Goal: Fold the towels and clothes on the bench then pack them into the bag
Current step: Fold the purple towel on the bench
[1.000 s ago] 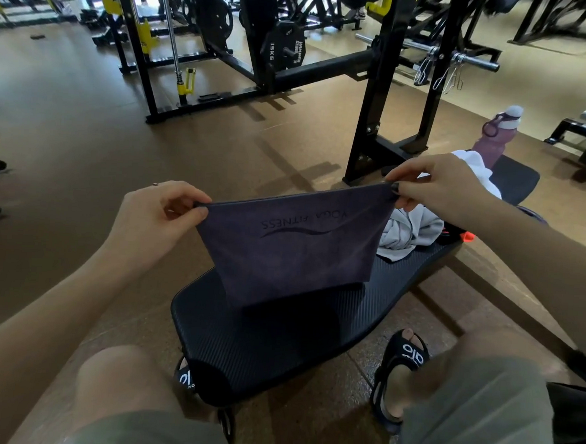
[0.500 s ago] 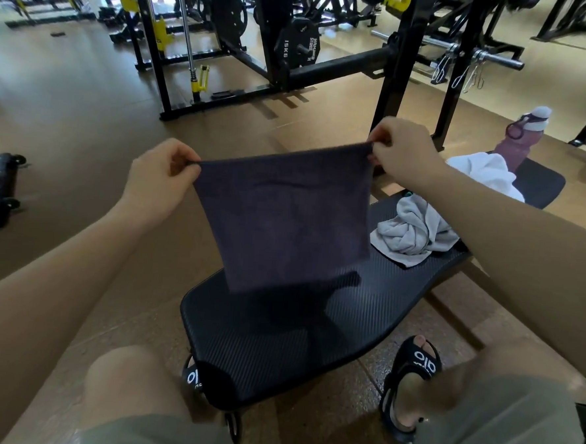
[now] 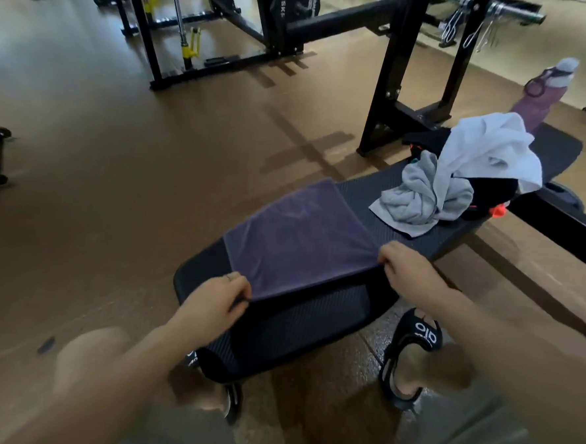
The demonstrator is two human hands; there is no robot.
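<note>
Both hands hold the purple towel (image 3: 300,243) by its near edge. Left hand (image 3: 211,302), at about 7 o'clock from the towel's middle, has its fingers curled and pinches the near left corner. Right hand (image 3: 408,270), at about 4 o'clock from the towel, pinches the near right corner with curled fingers too. Between the two hands the near edge is lifted a little above the bench (image 3: 295,328) and throws a dark shadow on the pad; the far part of the towel lies flat on the bench, and its far left corner reaches to the bench's side edge.

At about 2 o'clock from the towel, farther along the bench, lies a crumpled grey cloth (image 3: 420,198). A white cloth (image 3: 488,144) rests just behind it and partly over it, on top of something black (image 3: 492,193) with a small orange part (image 3: 498,211). A pink bottle (image 3: 543,96) stands at the far end of the bench, at 1 o'clock.

Below the bench, a black sandal (image 3: 415,335) is on the floor under the right forearm. Black gym racks (image 3: 393,73) stand at 12 o'clock on the brown floor (image 3: 117,163).
</note>
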